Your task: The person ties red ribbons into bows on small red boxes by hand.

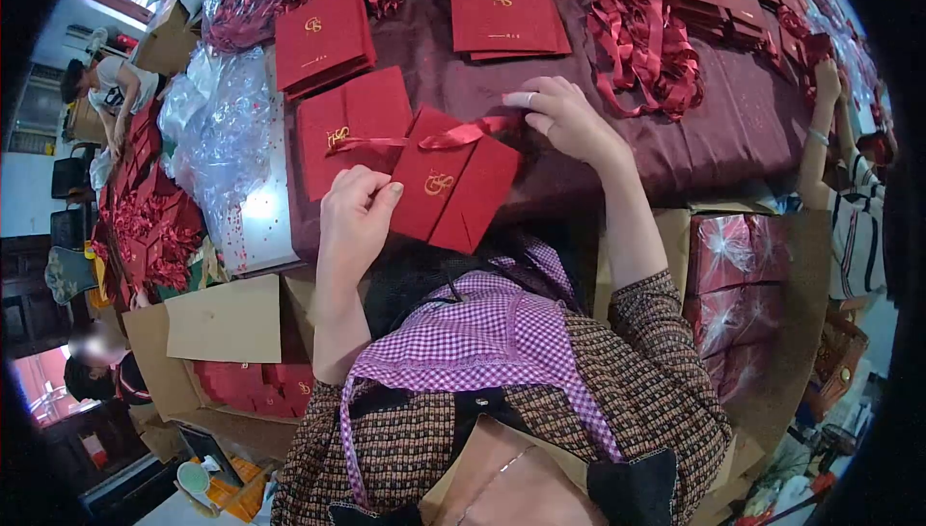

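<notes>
A red paper bag (453, 184) with a gold logo hangs tilted above the table's near edge. My left hand (359, 213) pinches its left side between thumb and fingers. A red ribbon (463, 133) runs across the bag's top towards my right hand (559, 116). That hand, with a ring on one finger, has its fingers curled near the ribbon's right end; whether they grip it is unclear. Partly under the held bag lies another red bag (352, 121) with its own gold logo.
Red bags stand at the back left (323, 39) and back centre (506, 20). A pile of ribbons (646, 53) lies right. Boxes with wrapped red packs (738, 285) and red bags (256, 386) flank me. Co-workers are at left (125, 87) and right (854, 227).
</notes>
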The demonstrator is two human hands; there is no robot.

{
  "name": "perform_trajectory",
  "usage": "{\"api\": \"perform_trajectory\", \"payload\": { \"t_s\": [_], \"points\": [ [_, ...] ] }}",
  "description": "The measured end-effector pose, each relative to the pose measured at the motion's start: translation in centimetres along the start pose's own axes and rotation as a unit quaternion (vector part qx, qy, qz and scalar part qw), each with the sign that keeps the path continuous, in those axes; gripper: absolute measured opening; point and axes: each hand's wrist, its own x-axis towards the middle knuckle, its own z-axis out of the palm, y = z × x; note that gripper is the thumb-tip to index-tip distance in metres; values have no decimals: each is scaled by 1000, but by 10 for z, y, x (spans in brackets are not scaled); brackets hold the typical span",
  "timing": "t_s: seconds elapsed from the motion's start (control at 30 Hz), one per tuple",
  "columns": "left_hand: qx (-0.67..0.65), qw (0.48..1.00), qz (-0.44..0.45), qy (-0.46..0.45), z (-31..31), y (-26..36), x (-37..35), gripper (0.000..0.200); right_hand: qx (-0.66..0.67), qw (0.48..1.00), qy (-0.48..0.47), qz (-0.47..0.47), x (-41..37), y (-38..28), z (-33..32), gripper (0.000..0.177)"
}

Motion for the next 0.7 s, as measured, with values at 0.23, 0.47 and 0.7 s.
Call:
{"api": "perform_trajectory", "payload": {
  "t_s": [0.23, 0.47, 0.7],
  "points": [
    [-7, 998, -59, 26, -3, 2, 9, 14, 197, 969, 58, 135, -12, 2, -6, 21],
    [-47, 995, -80, 36, 11, -10, 30, 16, 616, 781, 24, 106, -25, -36, -44, 20],
    [-161, 979, -121, 4, 17, -25, 35, 17, 586, 792, -65, 158, -28, -76, -28, 23]
  ]
}}
